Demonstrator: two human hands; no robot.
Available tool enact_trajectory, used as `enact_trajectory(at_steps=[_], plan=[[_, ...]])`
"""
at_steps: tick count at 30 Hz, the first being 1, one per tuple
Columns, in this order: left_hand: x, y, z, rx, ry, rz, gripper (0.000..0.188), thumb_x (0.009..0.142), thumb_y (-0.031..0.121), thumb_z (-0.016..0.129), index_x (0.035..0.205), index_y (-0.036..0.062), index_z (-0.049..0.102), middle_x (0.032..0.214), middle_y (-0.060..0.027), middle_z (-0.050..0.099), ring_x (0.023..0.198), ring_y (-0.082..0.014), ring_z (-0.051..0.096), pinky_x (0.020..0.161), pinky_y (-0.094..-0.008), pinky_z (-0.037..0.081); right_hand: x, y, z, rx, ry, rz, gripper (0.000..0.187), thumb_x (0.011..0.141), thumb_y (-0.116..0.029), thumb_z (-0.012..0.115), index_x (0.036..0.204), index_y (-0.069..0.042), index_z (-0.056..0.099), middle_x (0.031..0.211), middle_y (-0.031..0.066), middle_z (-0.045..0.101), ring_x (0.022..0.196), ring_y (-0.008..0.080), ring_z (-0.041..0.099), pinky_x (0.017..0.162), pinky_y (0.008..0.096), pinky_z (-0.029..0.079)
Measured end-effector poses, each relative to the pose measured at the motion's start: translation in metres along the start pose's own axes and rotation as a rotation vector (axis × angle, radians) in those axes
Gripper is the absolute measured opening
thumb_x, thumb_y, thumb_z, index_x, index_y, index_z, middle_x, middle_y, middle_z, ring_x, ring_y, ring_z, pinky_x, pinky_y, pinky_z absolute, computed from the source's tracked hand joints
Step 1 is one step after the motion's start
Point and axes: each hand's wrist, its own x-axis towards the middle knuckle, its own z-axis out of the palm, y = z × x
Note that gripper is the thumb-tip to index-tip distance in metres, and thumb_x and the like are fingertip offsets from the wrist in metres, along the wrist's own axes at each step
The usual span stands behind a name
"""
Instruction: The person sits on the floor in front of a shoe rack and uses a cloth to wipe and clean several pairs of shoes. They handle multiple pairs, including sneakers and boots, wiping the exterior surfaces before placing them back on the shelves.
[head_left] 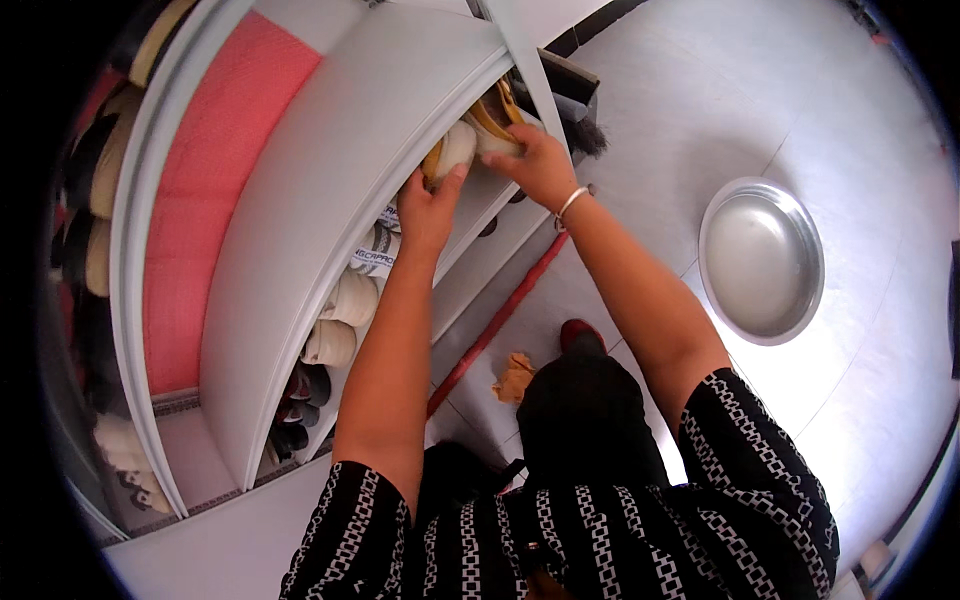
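Both arms reach forward into a shelf of the grey shoe cabinet (330,170). My left hand (430,212) is closed round a white shoe (458,145) with a yellow inside. Just right of it, my right hand (540,168) grips a second pale shoe (492,118), also yellow inside, its fingers over the near edge. A light bracelet circles the right wrist. The two shoes sit side by side at the shelf's far end, partly hidden by the cabinet panel and my fingers. Nearer along the same shelf stand white shoes (352,297) and dark shoes (300,395).
A metal basin (762,260) sits on the tiled floor at right. Beside the cabinet's far end is a broom (588,135). A red pole (500,325) lies along the cabinet base, near a crumpled brown cloth or paper (514,378). More shoes (95,250) line the left side.
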Motion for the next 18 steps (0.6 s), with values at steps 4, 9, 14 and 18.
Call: enact_trajectory(at_steps=[4,9,14,18], plan=[[0.021,-0.024,0.005,0.327,0.053,0.074,0.056,0.079,0.032,0.068,0.119,-0.0039,0.050,0.117,-0.0211,0.055,0.108,-0.0324,0.053,0.095,-0.0384,0.039,0.034,0.020,0.009,-0.235,-0.027,-0.260,0.042,0.070,-0.025,0.074,0.106,-0.005,0.062,0.099,0.0140,0.062,0.090,0.0326,0.060,0.079,0.0386,0.048],[0.019,-0.035,0.020,0.762,-0.013,0.068,0.049,0.075,0.030,0.069,0.108,-0.0021,0.054,0.109,-0.0226,0.058,0.103,-0.0395,0.053,0.090,-0.0452,0.040,0.038,0.040,0.018,-0.456,-0.079,-0.327,0.037,0.069,-0.016,0.070,0.105,-0.012,0.061,0.104,0.0084,0.060,0.101,0.0326,0.056,0.088,0.0394,0.045],[0.005,-0.050,0.016,0.844,-0.020,0.240,0.037,0.075,0.027,0.068,0.098,0.0015,0.057,0.099,-0.0207,0.059,0.096,-0.0390,0.054,0.083,-0.0461,0.043,0.036,0.039,0.027,-0.579,-0.106,-0.325,0.036,0.069,-0.013,0.069,0.103,-0.012,0.058,0.103,0.0065,0.061,0.102,0.0324,0.055,0.092,0.0406,0.042],[-0.002,-0.031,0.010,0.870,-0.096,0.171,0.029,0.076,0.025,0.067,0.091,0.0029,0.058,0.095,-0.0161,0.060,0.092,-0.0362,0.056,0.079,-0.0471,0.043,0.035,0.043,0.015,-0.478,-0.184,-0.334,0.035,0.070,-0.012,0.066,0.104,-0.013,0.059,0.101,0.0082,0.062,0.096,0.0321,0.058,0.092,0.0409,0.041]])
